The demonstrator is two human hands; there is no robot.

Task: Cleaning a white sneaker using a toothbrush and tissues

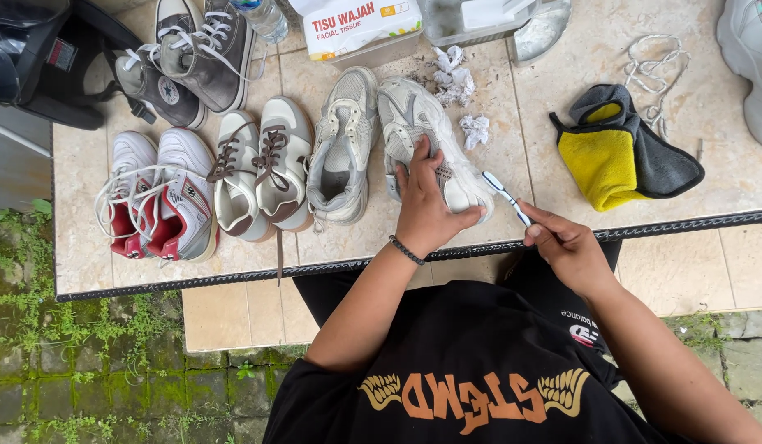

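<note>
My left hand (426, 210) rests flat on a dirty white sneaker (414, 123) lying on the tiled table (496, 230), pressing it down at its heel end. My right hand (566, 247) holds a small brush with a white and blue handle (506, 196), its head next to the sneaker's side. The matching grey-white sneaker (344, 148) lies just to the left.
More pairs stand to the left: cream shoes with brown laces (261, 168), white and red sneakers (159, 193), grey canvas shoes (192, 57). A yellow and grey cloth (623, 152), loose laces (656, 70), crumpled tissues (455, 78), a tissue box (360, 29) and a black bag (35, 57) are around.
</note>
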